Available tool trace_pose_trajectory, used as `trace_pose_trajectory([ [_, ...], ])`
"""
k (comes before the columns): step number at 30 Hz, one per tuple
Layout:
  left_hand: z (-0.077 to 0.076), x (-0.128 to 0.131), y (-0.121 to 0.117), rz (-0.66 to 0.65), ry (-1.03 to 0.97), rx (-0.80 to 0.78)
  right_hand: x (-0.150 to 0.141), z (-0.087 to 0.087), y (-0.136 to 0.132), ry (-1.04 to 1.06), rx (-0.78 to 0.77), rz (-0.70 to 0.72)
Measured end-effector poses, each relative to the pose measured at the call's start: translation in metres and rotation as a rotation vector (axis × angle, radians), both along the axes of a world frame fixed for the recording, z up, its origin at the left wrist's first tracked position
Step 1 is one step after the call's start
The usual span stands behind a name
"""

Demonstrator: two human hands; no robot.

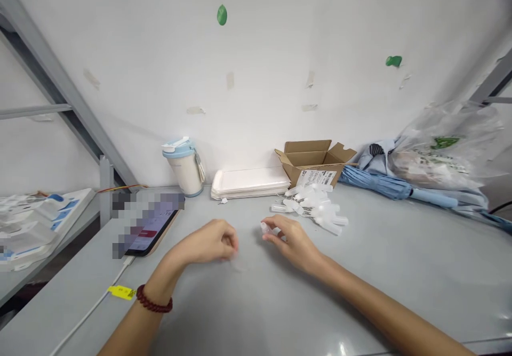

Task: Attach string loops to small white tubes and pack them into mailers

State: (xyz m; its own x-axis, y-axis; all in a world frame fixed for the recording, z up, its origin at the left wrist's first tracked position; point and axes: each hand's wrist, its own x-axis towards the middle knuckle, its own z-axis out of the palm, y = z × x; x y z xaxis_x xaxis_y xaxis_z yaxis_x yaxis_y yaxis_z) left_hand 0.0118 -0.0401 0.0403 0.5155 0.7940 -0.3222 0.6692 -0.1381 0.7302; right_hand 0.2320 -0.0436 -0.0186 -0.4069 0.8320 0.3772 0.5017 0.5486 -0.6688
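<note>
My right hand [294, 241] pinches a small translucent plastic tube [264, 228] between thumb and fingers, just above the grey tabletop. To its left, my left hand [214, 241] is closed with the fingers curled down. A faint, clear scrap [239, 264] blurs at those fingertips, too smeared to name. Behind the right hand lies a loose pile of similar translucent plastic tubes [316, 205]. A red beaded bracelet [154, 300] circles my left wrist.
An open cardboard box [320, 167] stands behind the pile, beside stacked white envelopes [250, 181]. A cup [184, 169] and a charging phone [154, 228] are at left. A blue umbrella [376, 183] and a plastic bag [444, 153] lie at right. A wall closes off the back.
</note>
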Motion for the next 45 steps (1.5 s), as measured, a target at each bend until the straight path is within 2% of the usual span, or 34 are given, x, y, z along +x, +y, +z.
trace_pose_trajectory([
  [4,-0.005,0.021,-0.002,0.229,-0.452,0.034,-0.006,-0.002,-0.006,0.020,0.056,0.054],
  [7,-0.013,0.034,-0.003,0.342,-0.603,-0.022,-0.008,-0.001,-0.010,0.056,0.053,0.030],
  [10,-0.020,0.042,-0.004,0.407,-0.690,-0.069,-0.008,0.000,-0.011,0.073,0.030,-0.001],
  [15,-0.028,0.049,-0.005,0.421,-0.779,-0.084,-0.009,-0.001,-0.013,0.147,-0.025,-0.037],
  [19,-0.032,0.053,-0.007,0.454,-0.765,-0.069,-0.009,-0.002,-0.011,0.162,0.014,-0.042],
  [22,-0.032,0.048,-0.002,0.413,-0.701,-0.044,-0.009,-0.002,-0.010,0.148,0.037,-0.067],
  [24,-0.035,0.038,0.007,0.429,-0.586,0.061,-0.008,0.000,-0.010,0.151,0.013,-0.079],
  [25,-0.037,0.031,0.013,0.476,-0.491,0.171,-0.008,0.000,-0.011,0.154,-0.010,-0.081],
  [27,-0.044,0.014,0.028,0.575,-0.291,0.587,-0.008,0.002,-0.012,0.156,-0.059,-0.082],
  [28,-0.049,0.005,0.036,0.588,-0.197,0.746,-0.008,0.003,-0.013,0.153,-0.079,-0.082],
  [30,-0.059,-0.008,0.050,0.532,-0.071,0.853,-0.009,0.004,-0.014,0.141,-0.109,-0.082],
  [35,-0.076,-0.016,0.068,0.429,-0.054,0.814,-0.010,0.005,-0.015,0.113,-0.164,-0.072],
  [38,-0.075,-0.011,0.067,0.407,-0.085,0.774,-0.010,0.005,-0.014,0.111,-0.189,-0.060],
  [41,-0.066,-0.002,0.057,0.421,-0.128,0.705,-0.009,0.007,-0.013,0.117,-0.191,-0.044],
  [43,-0.057,0.008,0.045,0.441,-0.203,0.590,-0.009,0.007,-0.013,0.114,-0.185,-0.040],
  [45,-0.045,0.019,0.031,0.456,-0.443,0.286,-0.008,0.008,-0.013,0.102,-0.171,-0.032],
])
